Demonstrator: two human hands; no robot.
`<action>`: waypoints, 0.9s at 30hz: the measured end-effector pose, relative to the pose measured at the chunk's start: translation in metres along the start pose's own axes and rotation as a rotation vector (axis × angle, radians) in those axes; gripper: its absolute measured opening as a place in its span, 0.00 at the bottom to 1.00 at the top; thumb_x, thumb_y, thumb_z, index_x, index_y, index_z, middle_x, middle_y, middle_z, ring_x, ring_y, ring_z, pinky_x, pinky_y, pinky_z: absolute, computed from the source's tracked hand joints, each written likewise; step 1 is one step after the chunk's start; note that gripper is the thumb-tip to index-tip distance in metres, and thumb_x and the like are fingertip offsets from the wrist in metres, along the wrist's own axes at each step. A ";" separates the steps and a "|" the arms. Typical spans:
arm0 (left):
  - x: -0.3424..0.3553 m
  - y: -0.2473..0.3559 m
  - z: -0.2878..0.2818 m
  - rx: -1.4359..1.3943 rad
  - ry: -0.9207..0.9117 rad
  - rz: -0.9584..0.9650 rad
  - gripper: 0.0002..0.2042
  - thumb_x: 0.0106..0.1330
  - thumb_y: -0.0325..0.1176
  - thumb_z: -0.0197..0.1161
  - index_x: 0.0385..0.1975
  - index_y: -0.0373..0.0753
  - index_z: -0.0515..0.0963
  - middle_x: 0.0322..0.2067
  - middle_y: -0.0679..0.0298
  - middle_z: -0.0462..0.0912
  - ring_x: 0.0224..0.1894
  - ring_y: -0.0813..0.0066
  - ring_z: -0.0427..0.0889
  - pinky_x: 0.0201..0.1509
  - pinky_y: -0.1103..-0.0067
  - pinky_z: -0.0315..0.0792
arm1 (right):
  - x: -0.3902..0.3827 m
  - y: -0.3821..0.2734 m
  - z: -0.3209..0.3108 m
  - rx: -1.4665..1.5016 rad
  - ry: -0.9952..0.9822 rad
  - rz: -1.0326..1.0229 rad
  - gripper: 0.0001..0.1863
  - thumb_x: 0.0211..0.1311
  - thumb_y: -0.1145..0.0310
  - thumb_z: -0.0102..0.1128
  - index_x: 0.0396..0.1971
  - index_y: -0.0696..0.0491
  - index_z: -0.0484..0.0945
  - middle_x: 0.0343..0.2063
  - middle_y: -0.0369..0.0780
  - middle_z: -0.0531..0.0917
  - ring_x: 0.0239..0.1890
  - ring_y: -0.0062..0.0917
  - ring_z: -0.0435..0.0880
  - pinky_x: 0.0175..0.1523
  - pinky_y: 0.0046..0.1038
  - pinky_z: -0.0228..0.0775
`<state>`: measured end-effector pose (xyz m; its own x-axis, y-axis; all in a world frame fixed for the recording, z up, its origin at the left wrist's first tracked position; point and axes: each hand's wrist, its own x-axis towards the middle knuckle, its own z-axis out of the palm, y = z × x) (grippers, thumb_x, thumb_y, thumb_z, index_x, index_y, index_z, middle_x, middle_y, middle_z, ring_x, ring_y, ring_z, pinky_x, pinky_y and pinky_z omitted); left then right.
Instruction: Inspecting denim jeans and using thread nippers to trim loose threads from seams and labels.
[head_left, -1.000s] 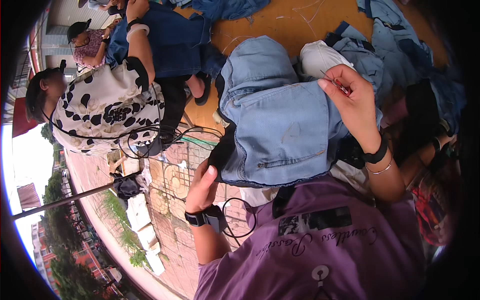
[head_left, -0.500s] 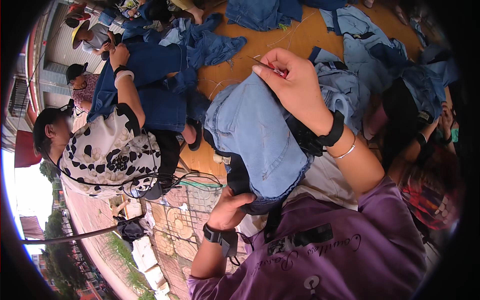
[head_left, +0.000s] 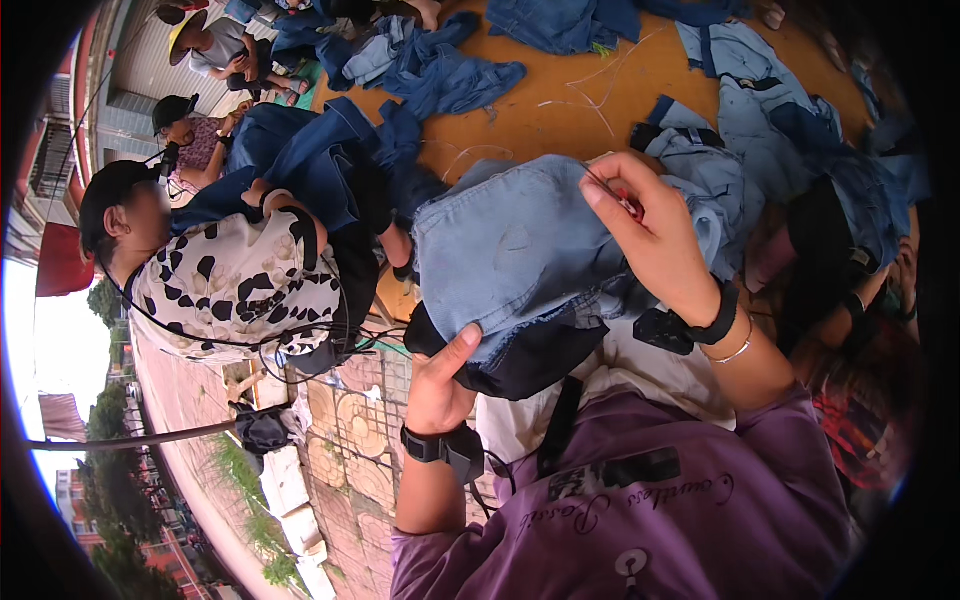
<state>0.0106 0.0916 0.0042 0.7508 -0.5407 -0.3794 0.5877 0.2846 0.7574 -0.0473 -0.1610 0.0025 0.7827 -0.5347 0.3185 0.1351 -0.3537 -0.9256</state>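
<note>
A light blue denim garment with stitched seams and a dark underside lies bunched in front of me. My left hand grips its lower left edge, thumb on top of the denim. At the garment's upper right, my right hand is closed on small red-handled snips, their thin metal tip pointing up and left over the cloth. A white cloth shows beneath, at my lap.
An orange tabletop holds loose threads, dark blue denim and light blue denim pieces. A co-worker in patterned white sits close at left, several others farther back and at right. Cables hang over paving.
The garment has been turned and now shows more dark underside below. My left thumb has moved onto the denim. My right hand swung up and left, then back down to the right.
</note>
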 end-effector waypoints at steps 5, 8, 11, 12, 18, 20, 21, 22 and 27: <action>0.012 -0.006 -0.006 0.130 0.030 -0.202 0.21 0.66 0.30 0.62 0.57 0.30 0.68 0.49 0.56 0.79 0.50 0.66 0.81 0.55 0.71 0.75 | -0.078 -0.010 0.003 0.117 -0.324 -0.021 0.12 0.63 0.77 0.56 0.46 0.56 0.78 0.32 0.40 0.78 0.28 0.26 0.77 0.35 0.26 0.70; 0.012 -0.020 -0.004 0.032 -0.047 -0.342 0.23 0.65 0.30 0.64 0.59 0.31 0.67 0.50 0.58 0.79 0.51 0.68 0.80 0.54 0.73 0.74 | -0.100 -0.003 0.017 0.039 -0.332 -0.191 0.18 0.55 0.84 0.55 0.46 0.55 0.79 0.33 0.40 0.79 0.31 0.30 0.81 0.35 0.29 0.72; 0.011 -0.021 0.016 0.266 -0.089 -0.272 0.27 0.62 0.29 0.68 0.60 0.33 0.67 0.51 0.62 0.78 0.51 0.72 0.78 0.57 0.75 0.71 | -0.105 0.005 0.016 -0.001 -0.353 -0.250 0.18 0.50 0.80 0.59 0.43 0.53 0.78 0.33 0.38 0.78 0.31 0.31 0.80 0.35 0.32 0.73; 0.015 -0.021 0.020 0.363 -0.081 -0.270 0.27 0.61 0.28 0.69 0.60 0.34 0.68 0.51 0.63 0.78 0.51 0.73 0.77 0.57 0.75 0.69 | -0.104 0.006 0.013 0.003 -0.450 -0.261 0.16 0.49 0.79 0.60 0.41 0.53 0.78 0.31 0.37 0.78 0.30 0.31 0.80 0.34 0.32 0.73; 0.024 -0.021 0.024 0.208 0.029 -0.026 0.23 0.60 0.23 0.68 0.56 0.36 0.72 0.51 0.64 0.79 0.51 0.72 0.78 0.57 0.74 0.69 | -0.092 0.003 -0.010 0.053 -0.518 -0.196 0.14 0.46 0.80 0.60 0.36 0.54 0.77 0.24 0.36 0.75 0.23 0.28 0.78 0.27 0.29 0.68; 0.022 -0.020 0.024 0.128 -0.005 0.013 0.23 0.59 0.22 0.67 0.56 0.36 0.72 0.51 0.63 0.80 0.52 0.70 0.78 0.57 0.73 0.70 | -0.078 -0.006 -0.019 0.118 -0.361 -0.108 0.10 0.51 0.82 0.57 0.35 0.57 0.80 0.22 0.37 0.73 0.19 0.22 0.70 0.26 0.23 0.60; 0.022 -0.020 0.027 0.086 -0.028 -0.004 0.24 0.59 0.22 0.66 0.57 0.36 0.71 0.51 0.61 0.79 0.53 0.68 0.78 0.57 0.71 0.71 | -0.071 -0.005 -0.021 0.125 -0.268 -0.102 0.07 0.54 0.81 0.57 0.34 0.57 0.80 0.23 0.37 0.73 0.19 0.20 0.68 0.26 0.22 0.58; 0.023 -0.019 0.030 0.042 -0.048 -0.018 0.24 0.59 0.22 0.65 0.58 0.36 0.70 0.51 0.59 0.79 0.54 0.65 0.78 0.58 0.70 0.71 | -0.063 -0.010 -0.028 0.073 -0.254 -0.094 0.07 0.54 0.78 0.58 0.35 0.58 0.78 0.24 0.37 0.73 0.20 0.21 0.69 0.27 0.21 0.59; 0.021 -0.018 0.041 -0.064 -0.053 -0.114 0.26 0.61 0.24 0.62 0.61 0.33 0.66 0.52 0.55 0.78 0.55 0.60 0.78 0.60 0.66 0.72 | -0.033 0.000 -0.036 -0.081 -0.190 -0.233 0.11 0.57 0.68 0.64 0.37 0.57 0.75 0.28 0.42 0.76 0.26 0.33 0.77 0.31 0.29 0.69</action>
<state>0.0036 0.0433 0.0047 0.6618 -0.6130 -0.4315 0.6878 0.2675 0.6748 -0.0951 -0.1711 -0.0008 0.8367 -0.2817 0.4696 0.2816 -0.5142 -0.8101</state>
